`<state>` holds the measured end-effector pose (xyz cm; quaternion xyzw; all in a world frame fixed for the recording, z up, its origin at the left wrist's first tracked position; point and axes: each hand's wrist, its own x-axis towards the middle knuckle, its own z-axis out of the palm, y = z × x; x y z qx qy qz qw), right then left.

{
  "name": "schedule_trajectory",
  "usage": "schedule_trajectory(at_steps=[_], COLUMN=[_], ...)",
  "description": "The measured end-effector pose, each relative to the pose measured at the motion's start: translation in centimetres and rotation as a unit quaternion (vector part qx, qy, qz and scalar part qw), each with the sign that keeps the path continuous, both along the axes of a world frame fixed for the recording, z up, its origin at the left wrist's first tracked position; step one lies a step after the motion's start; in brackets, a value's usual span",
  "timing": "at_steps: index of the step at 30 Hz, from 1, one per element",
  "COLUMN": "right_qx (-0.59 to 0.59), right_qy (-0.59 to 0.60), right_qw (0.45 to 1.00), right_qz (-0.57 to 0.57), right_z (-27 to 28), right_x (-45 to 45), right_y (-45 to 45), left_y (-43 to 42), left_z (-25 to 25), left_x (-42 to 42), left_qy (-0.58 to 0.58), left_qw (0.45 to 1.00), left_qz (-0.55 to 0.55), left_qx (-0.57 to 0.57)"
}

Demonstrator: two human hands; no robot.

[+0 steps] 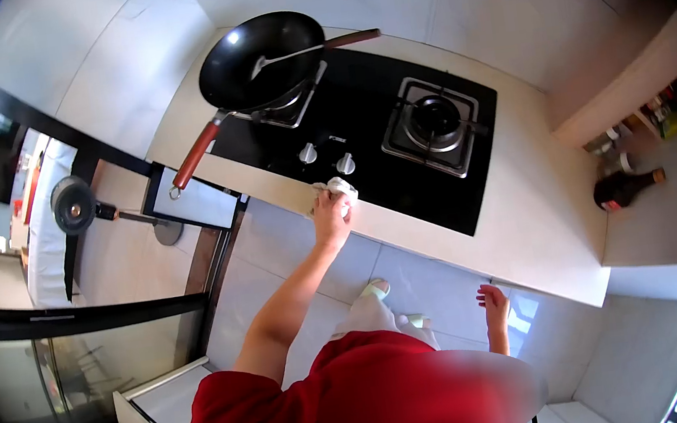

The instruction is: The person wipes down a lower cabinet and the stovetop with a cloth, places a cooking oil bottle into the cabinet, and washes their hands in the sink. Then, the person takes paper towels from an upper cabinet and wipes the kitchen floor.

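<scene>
In the head view, a white cloth (343,186) is gripped by the left hand (332,217) at the counter's (549,240) front edge, near the cooktop's (369,81) knobs (345,163); the right hand (495,304) is held apart, loosely spread. Wiping is probably best done with even pressure, knobs left unturned.

Shows a white cloth (343,186), crumpled into a wad; sits bunched in the left hand (332,217), partly covered; lies at the front edge of the black cooktop (365,115).
</scene>
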<state>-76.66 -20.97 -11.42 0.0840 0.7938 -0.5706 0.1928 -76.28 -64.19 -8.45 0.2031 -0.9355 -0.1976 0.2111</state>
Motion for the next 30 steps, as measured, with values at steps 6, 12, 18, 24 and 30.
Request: schedule_trajectory(at_steps=[6,12,18,24,30], right_qx=[-0.015,-0.006,-0.019,-0.048,-0.058], right_qy=[0.004,-0.016,-0.034,0.016,0.010], right_qw=[0.996,0.969,0.935,0.934,0.935], right_qz=[-0.087,-0.246,-0.353,-0.353,-0.351], right_z=[2.1,2.1,1.1,0.9,0.4], right_x=[1.4,7.6,14.6,16.9,18.9], right_y=[3.0,8.7,13.2,18.3,24.2], left_y=[-1.7,-3.2,0.6,11.0,27.3], left_z=[2.6,4.1,5.1,4.5,-1.5], left_x=[0.1,-1.3,-3.6,-5.2,-6.9], left_qy=[0.055,0.071,0.002,-0.157,-0.073], left_qw=[0.600,0.475,0.446,0.728,0.822], left_qz=[-0.095,-0.141,-0.139,-0.192,-0.302], left_qx=[0.792,0.865,0.884,0.639,0.476])
